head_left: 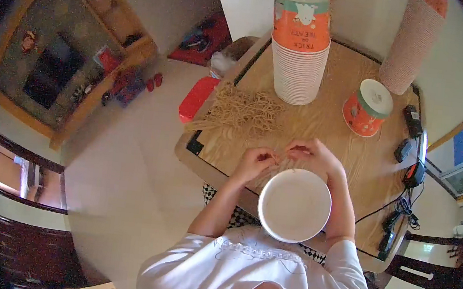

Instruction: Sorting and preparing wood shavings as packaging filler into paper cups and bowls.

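Observation:
A round paper bucket (294,206), white inside, stands mouth up at the table's near edge, close against my body. Just beyond its rim, my left hand (256,165) is closed in a pinch. My right hand (316,154) is also pinched, to the right and a little farther off, its forearm passing along the bucket's right side. Whatever lies between the fingertips is too thin to make out. Past my left hand spreads a loose heap of tan twine strands (246,112).
At the back rises a tall stack of upside-down orange-and-green paper buckets (300,50). One such bucket (368,109) stands alone, right of it. A leaning column of nested buckets (414,45) is farther right. Cables and adapters (409,174) line the right edge; a red container (198,100) sits left.

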Available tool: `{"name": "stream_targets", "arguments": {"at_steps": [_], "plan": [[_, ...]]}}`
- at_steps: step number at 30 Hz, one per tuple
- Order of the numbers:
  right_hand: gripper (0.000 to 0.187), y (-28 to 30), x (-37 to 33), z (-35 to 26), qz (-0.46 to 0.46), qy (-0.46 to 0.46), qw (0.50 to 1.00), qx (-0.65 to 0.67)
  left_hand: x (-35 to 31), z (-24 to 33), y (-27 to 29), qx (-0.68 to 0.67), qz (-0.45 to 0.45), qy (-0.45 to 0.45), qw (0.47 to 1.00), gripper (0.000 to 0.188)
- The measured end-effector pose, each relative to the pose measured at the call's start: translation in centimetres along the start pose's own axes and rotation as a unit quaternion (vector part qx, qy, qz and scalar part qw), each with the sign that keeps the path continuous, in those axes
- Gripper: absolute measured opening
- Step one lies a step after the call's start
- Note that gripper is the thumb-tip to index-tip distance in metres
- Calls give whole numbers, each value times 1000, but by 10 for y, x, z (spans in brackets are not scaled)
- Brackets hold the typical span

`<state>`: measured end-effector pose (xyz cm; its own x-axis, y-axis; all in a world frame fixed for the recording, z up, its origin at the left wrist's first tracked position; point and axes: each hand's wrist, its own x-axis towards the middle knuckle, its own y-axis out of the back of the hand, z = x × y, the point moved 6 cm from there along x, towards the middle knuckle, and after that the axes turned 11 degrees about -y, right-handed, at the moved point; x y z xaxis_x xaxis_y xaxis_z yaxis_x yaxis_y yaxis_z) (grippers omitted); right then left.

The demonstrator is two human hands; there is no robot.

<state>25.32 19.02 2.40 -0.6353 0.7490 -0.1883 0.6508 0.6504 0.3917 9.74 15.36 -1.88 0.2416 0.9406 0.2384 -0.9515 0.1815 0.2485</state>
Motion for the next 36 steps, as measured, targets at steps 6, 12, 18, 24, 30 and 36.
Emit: {"name": "stream_targets", "arguments": {"at_steps": [6, 12, 18, 24, 30, 36], "plan": [[15, -18, 19, 20, -45, 45, 991, 119, -3, -20, -4, -16, 23, 177, 984, 14], [12, -26, 20, 22, -15, 44, 998, 32, 7, -52, -15, -86, 35, 98, 991, 15], [8, -16, 18, 34, 55, 79, 995, 25, 6, -61, -21, -177, 50, 37, 982, 15], [13, -16, 18, 57, 104, 40, 993, 24, 8, -51, -22, -109, 14, 20, 994, 20], [8, -14, 17, 70, 107, 45, 986, 120, 6, -47, -21, -75, 22, 53, 996, 20], [13, -13, 12, 61, 120, 82, 988, 43, 7, -51, -26, -93, 32, 41, 994, 21]]}}
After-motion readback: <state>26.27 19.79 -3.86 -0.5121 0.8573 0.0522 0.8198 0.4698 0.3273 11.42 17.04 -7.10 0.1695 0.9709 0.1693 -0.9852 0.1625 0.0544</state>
